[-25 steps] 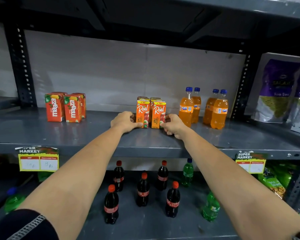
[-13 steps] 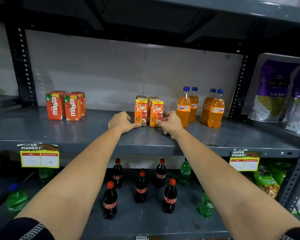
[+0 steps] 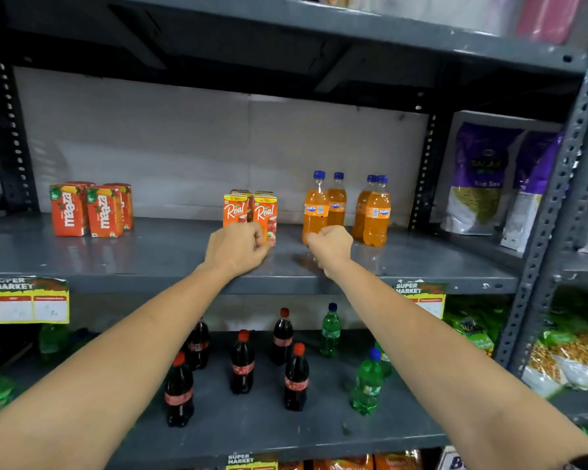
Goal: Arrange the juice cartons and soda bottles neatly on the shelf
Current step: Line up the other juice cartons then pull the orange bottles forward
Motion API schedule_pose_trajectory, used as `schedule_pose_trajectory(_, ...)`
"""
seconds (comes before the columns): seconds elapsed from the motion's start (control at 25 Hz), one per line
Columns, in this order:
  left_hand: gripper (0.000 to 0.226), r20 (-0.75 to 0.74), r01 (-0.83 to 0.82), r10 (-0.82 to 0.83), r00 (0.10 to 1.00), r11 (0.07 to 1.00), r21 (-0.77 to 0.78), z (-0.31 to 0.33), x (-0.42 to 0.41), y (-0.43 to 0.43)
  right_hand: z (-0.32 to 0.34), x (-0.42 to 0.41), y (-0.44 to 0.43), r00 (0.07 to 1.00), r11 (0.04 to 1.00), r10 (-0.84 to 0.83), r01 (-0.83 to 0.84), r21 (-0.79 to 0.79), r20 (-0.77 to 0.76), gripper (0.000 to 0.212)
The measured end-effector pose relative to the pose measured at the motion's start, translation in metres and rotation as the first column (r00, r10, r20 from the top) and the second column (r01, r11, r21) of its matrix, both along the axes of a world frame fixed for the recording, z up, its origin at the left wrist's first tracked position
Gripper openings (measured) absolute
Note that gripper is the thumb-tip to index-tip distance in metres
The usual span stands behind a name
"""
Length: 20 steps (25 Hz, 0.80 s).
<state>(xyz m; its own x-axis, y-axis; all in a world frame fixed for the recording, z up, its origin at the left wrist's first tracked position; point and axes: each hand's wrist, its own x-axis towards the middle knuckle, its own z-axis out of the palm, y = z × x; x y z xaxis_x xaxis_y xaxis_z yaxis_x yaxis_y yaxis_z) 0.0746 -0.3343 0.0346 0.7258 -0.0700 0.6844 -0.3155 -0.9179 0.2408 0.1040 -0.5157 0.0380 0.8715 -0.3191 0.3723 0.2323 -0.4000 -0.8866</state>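
The left hand [image 3: 235,253] is curled loosely in front of the Real juice cartons [image 3: 251,212], its fingertips at the lower corner of the right-hand front carton; whether it actually grips the carton cannot be told. The right hand [image 3: 330,247] is closed into a loose fist holding nothing, just in front of the nearest Fanta bottle [image 3: 315,209] and covering its base. Both forearms reach over the front edge of the middle shelf [image 3: 150,256].

The Real cartons stand upright in a tight block at the shelf's centre. Right of them are four Fanta bottles, two pairs set one behind the other, with a gap between the pairs. At the left end a group of Maaza cartons [image 3: 90,210] stands upright, well apart from the rest.

On the lower shelf [image 3: 319,432] cola bottles [image 3: 241,364] stand scattered (red caps, dark drink), with green bottles [image 3: 367,385] to their right. Yellow price tags [image 3: 31,301] hang from the shelf edge, and purple snack bags [image 3: 482,181] fill the bay to the right
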Motion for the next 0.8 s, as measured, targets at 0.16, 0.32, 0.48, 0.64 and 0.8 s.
schedule_pose_trajectory(0.16,0.018,-0.084,0.176,-0.178,0.981,0.984,-0.024,0.0,0.01,-0.05,0.002,-0.002,-0.029,0.996,0.966,-0.003,0.025,-0.259,0.084,0.035)
schedule_pose_trajectory(0.32,0.045,-0.192,0.128,-0.149,0.97,0.985,-0.117,0.001,0.038,-0.076,0.006,0.009,-0.089,0.986,0.846,-0.131,0.163,-0.507,0.099,0.02)
schedule_pose_trajectory(0.48,0.062,-0.275,0.01,-0.107,0.955,0.944,-0.331,0.003,0.064,-0.083,0.008,0.033,-0.146,0.971,0.882,-0.23,0.234,-0.41,0.06,0.036)
schedule_pose_trajectory(0.64,0.057,-0.394,0.031,-0.232,0.889,0.89,-0.455,0.008,0.08,-0.101,0.009,0.057,-0.153,0.971,0.929,-0.216,0.173,-0.326,-0.099,0.071)
schedule_pose_trajectory(0.8,0.043,-0.351,0.055,-0.276,0.895,0.848,-0.527,0.011,0.087,-0.118,0.007,0.072,-0.157,0.977,0.959,-0.122,0.071,-0.276,-0.173,0.062)
